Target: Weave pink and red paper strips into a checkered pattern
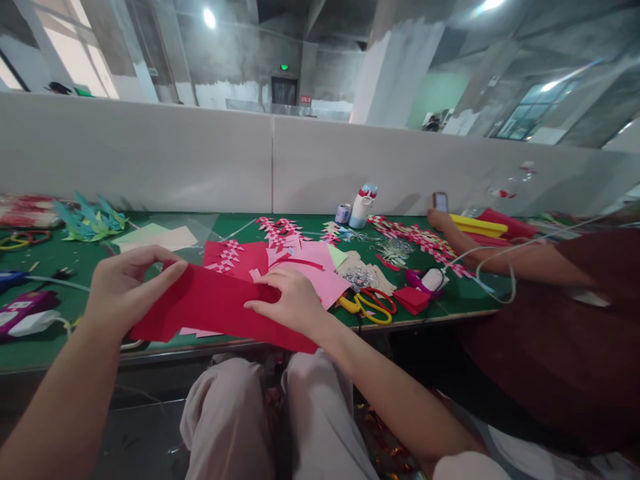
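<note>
My left hand (125,283) pinches the upper left corner of the red paper sheet (215,307), thumb over, fingers behind. My right hand (293,300) presses flat on its right part, fingertips pointing left. The sheet's long axis runs from hand to hand, over the green table's (50,347) near edge, scissors (367,303) just right of my right hand.

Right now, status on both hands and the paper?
Left hand pinching red sheet at its left end. Right hand pressing it flat. Scissors lie right of it, apart.
</note>
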`<control>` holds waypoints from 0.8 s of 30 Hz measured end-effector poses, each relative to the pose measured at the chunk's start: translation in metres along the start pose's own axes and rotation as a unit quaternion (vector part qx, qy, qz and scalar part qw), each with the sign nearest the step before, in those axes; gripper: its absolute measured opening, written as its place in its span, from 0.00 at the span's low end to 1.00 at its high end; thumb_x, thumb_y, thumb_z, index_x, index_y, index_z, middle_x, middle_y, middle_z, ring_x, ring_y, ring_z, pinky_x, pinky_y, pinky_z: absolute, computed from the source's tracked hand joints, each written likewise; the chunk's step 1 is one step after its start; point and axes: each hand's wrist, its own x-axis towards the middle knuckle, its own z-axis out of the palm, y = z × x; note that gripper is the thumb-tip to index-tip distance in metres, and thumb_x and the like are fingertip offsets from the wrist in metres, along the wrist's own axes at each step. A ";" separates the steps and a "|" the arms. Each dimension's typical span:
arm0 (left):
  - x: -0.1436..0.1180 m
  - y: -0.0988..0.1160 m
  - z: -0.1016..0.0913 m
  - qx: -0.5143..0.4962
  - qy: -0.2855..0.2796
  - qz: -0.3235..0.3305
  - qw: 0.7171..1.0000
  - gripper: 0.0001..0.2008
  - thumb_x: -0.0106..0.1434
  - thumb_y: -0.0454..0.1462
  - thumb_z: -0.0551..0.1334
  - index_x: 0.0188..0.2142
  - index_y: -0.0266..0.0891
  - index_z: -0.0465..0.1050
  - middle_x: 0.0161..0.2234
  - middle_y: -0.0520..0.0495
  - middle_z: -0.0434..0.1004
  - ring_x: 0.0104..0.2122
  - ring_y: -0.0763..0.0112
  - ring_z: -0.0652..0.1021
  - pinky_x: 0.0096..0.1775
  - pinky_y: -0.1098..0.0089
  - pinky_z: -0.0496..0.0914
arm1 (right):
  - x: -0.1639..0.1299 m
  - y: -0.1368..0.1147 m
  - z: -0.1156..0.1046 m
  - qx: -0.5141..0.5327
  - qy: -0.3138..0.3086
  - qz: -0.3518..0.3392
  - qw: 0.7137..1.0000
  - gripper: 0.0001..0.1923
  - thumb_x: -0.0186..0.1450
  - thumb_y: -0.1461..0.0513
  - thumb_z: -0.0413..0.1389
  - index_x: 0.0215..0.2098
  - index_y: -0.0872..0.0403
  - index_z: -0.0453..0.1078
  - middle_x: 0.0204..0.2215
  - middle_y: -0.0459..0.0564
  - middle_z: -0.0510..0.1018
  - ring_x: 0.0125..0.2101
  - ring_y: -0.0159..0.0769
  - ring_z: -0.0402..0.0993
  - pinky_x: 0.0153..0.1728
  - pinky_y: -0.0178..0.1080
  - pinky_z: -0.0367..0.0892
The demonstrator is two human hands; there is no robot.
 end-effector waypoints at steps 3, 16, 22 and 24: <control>-0.004 -0.001 -0.001 0.009 0.003 0.001 1.000 0.06 0.52 0.39 0.67 0.25 0.40 0.74 0.26 0.53 0.76 0.29 0.70 0.72 0.30 0.70 0.65 | 0.000 0.000 0.002 0.015 -0.004 0.021 1.000 0.16 0.59 0.52 0.62 0.39 0.56 0.77 0.35 0.52 0.81 0.37 0.37 0.75 0.42 0.39 0.67; -0.010 0.004 0.000 0.244 -0.074 0.177 0.951 0.12 0.60 0.40 0.60 0.41 0.39 0.75 0.42 0.44 0.79 0.43 0.60 0.77 0.46 0.60 0.69 | 0.008 -0.004 -0.010 -0.052 -0.111 -0.005 0.992 0.09 0.66 0.62 0.56 0.37 0.57 0.78 0.36 0.51 0.82 0.38 0.37 0.75 0.39 0.38 0.64; -0.027 0.029 0.036 0.278 -0.192 0.306 0.890 0.11 0.66 0.40 0.56 0.40 0.42 0.76 0.40 0.47 0.82 0.42 0.62 0.79 0.56 0.54 0.60 | 0.010 -0.012 -0.008 -0.098 -0.154 -0.078 0.980 0.12 0.68 0.61 0.53 0.36 0.58 0.77 0.34 0.52 0.81 0.37 0.37 0.73 0.40 0.39 0.62; -0.029 0.029 0.041 0.251 -0.230 0.297 0.892 0.12 0.67 0.40 0.54 0.35 0.43 0.77 0.35 0.49 0.82 0.36 0.66 0.79 0.53 0.57 0.62 | 0.009 -0.012 -0.013 -0.098 -0.152 -0.092 0.979 0.12 0.67 0.59 0.54 0.38 0.58 0.76 0.36 0.52 0.81 0.40 0.38 0.72 0.43 0.41 0.61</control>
